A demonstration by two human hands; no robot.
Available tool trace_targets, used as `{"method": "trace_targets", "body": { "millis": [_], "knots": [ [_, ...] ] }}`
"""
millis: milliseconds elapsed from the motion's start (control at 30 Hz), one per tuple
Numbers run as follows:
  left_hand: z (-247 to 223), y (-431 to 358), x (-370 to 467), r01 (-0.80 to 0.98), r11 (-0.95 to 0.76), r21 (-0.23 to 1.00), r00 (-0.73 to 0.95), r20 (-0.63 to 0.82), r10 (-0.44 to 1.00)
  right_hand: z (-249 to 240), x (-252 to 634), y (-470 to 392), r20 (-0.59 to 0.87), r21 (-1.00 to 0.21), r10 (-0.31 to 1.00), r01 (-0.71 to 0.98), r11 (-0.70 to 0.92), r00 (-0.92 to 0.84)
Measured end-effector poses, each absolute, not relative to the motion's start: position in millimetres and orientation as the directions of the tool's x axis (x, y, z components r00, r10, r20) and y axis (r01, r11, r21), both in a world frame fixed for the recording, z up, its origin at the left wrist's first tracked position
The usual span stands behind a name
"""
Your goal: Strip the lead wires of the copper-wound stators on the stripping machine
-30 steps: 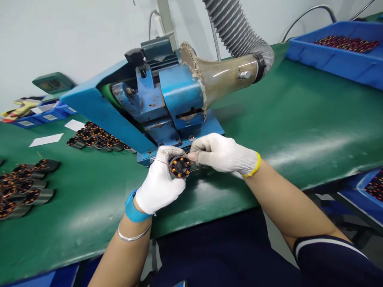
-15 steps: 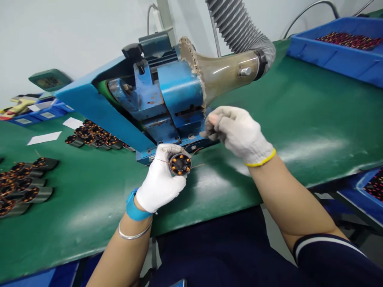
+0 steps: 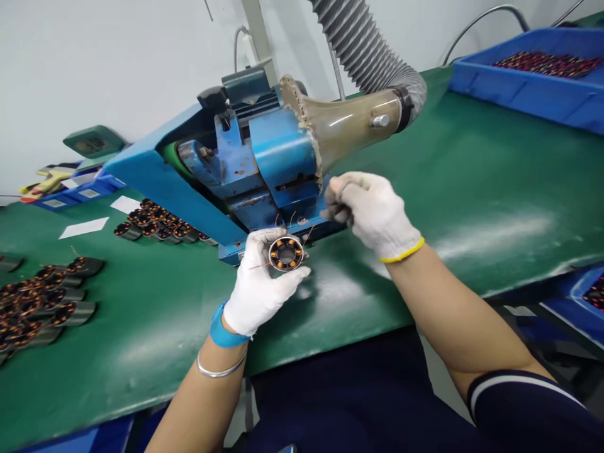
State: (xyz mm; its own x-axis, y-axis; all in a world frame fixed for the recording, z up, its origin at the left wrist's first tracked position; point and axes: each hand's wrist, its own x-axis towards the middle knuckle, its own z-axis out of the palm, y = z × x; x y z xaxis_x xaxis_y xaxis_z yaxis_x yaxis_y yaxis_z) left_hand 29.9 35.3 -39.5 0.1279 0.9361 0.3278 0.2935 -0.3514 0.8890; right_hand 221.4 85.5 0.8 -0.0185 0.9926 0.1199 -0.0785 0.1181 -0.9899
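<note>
My left hand [image 3: 257,283], in a white glove, is closed around a motor stator [image 3: 287,269] with copper windings in a dark core. The stator's round open end faces me, and thin copper wires [image 3: 309,236] stick out from its rim. To the right of it, my gloved right hand [image 3: 365,214] has its fingers curled and pressed together, a bare fingertip showing. Anything between those fingers is hidden. It hovers beside the front of a blue belt-driven machine [image 3: 283,148], apart from the stator.
A tan suction hood [image 3: 358,123] with a grey hose [image 3: 352,44] joins the machine. Groups of stators stand on the green table [image 3: 155,327] at left [image 3: 42,302] and behind the machine [image 3: 158,223]. A blue bin [image 3: 528,88] of small parts sits back right.
My left hand has turned the stator, so its end faces me more squarely and the wires point upward. My right hand stays closed near the machine. The view has shifted slightly.
</note>
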Motion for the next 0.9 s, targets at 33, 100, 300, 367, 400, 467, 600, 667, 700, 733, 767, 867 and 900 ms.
{"method": "trace_targets", "body": {
  "millis": [33, 100, 300, 367, 400, 467, 600, 667, 700, 733, 767, 867, 900],
  "knots": [
    [-40, 35, 33, 0.263, -0.330, 0.906, 0.109, 0.312, 0.944, 3, 225, 86, 0.112, -0.992, 0.994, -0.051, 0.111, 0.002],
    [-40, 37, 42, 0.219, -0.337, 0.916, 0.033, 0.338, 0.940, 6, 229, 81, 0.123, -0.983, 0.987, 0.126, 0.136, -0.107],
    [-34, 49, 66, 0.176, -0.368, 0.913, -0.179, 0.397, 0.900, -10, 205, 62, 0.331, -0.867, 0.920, 0.317, 0.384, -0.210],
    [-32, 55, 69, 0.218, -0.355, 0.909, -0.214, 0.400, 0.891, -19, 196, 67, 0.355, -0.901, 0.921, 0.206, 0.382, -0.159],
    [-30, 57, 70, 0.245, -0.356, 0.902, -0.223, 0.410, 0.885, -23, 193, 71, 0.356, -0.915, 0.924, 0.147, 0.375, -0.140],
    [-27, 63, 72, 0.285, -0.363, 0.887, -0.226, 0.430, 0.874, -28, 191, 79, 0.360, -0.929, 0.925, 0.043, 0.368, -0.123],
    [-20, 70, 78, 0.326, -0.349, 0.879, -0.243, 0.435, 0.867, -30, 193, 91, 0.389, -0.921, 0.913, -0.059, 0.385, -0.121],
    [-16, 72, 82, 0.357, -0.344, 0.868, -0.258, 0.446, 0.857, -29, 195, 93, 0.390, -0.920, 0.913, -0.074, 0.384, -0.116],
    [-15, 73, 84, 0.369, -0.346, 0.863, -0.261, 0.454, 0.852, -28, 196, 94, 0.391, -0.920, 0.913, -0.080, 0.384, -0.113],
    [-14, 73, 85, 0.378, -0.347, 0.858, -0.262, 0.459, 0.849, -28, 197, 95, 0.393, -0.919, 0.913, -0.085, 0.385, -0.112],
    [-13, 73, 87, 0.385, -0.347, 0.855, -0.267, 0.463, 0.846, -28, 197, 95, 0.394, -0.918, 0.912, -0.089, 0.386, -0.109],
    [-11, 75, 89, 0.413, -0.334, 0.847, -0.294, 0.472, 0.831, -27, 197, 95, 0.392, -0.919, 0.916, -0.064, 0.388, -0.085],
    [-11, 75, 89, 0.426, -0.330, 0.842, -0.301, 0.476, 0.827, -26, 196, 95, 0.389, -0.921, 0.918, -0.046, 0.386, -0.073]
  ]
}}
